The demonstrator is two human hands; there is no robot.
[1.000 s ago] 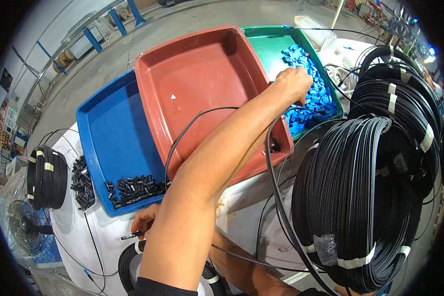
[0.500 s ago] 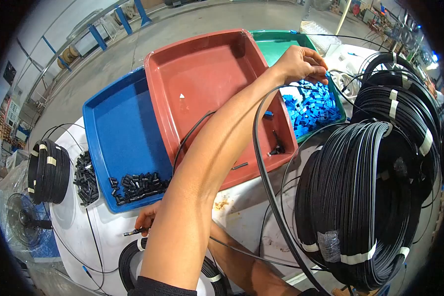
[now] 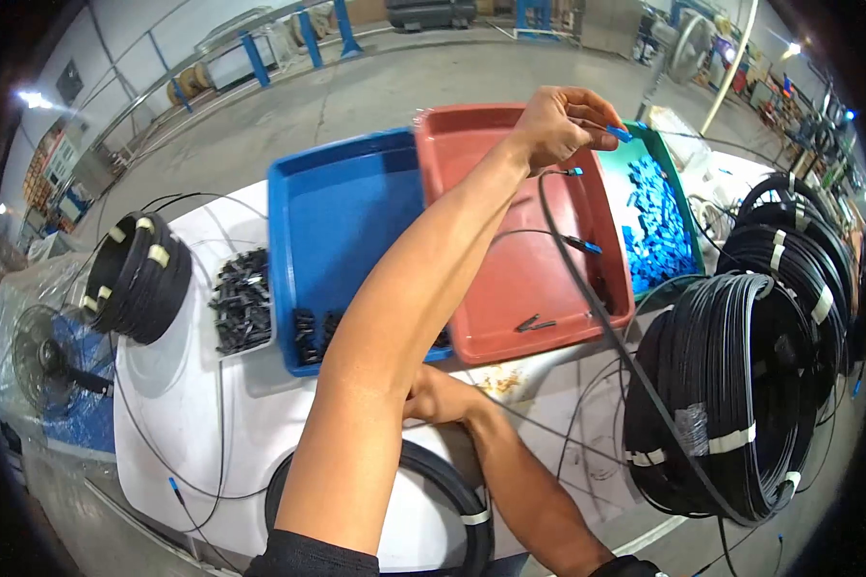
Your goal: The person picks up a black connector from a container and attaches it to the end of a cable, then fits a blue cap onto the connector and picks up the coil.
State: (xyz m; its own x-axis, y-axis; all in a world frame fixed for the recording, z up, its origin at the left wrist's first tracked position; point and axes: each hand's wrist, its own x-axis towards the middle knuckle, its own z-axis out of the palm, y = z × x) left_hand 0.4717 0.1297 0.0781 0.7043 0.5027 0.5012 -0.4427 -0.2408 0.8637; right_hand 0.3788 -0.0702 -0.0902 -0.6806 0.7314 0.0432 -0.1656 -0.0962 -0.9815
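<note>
My left hand point(image 3: 563, 125) is raised over the far right part of the red tray point(image 3: 524, 279), its arm crossing the view. Its fingertips pinch a small blue connector housing point(image 3: 619, 134). Just below this hand, a black cable point(image 3: 587, 288) ends in a blue tip. Another cable connector with a blue end point(image 3: 584, 245) lies over the red tray. Low in the middle, my right hand point(image 3: 438, 394) is near the front edge of the blue tray point(image 3: 351, 212), above a black cable coil point(image 3: 452, 481). My left forearm hides its fingers.
The green tray point(image 3: 659, 144) holds many blue housings point(image 3: 659, 226). Black parts point(image 3: 245, 298) fill a white container beside the blue tray. Large black cable coils point(image 3: 693, 385) stand at the right, a smaller coil point(image 3: 142, 279) at the left. Loose cables cross the white table point(image 3: 178, 404).
My left hand has lifted away from the blue housings with one in its fingers. My right hand has gone behind my left forearm; the connector it held is hidden. The view has shifted.
</note>
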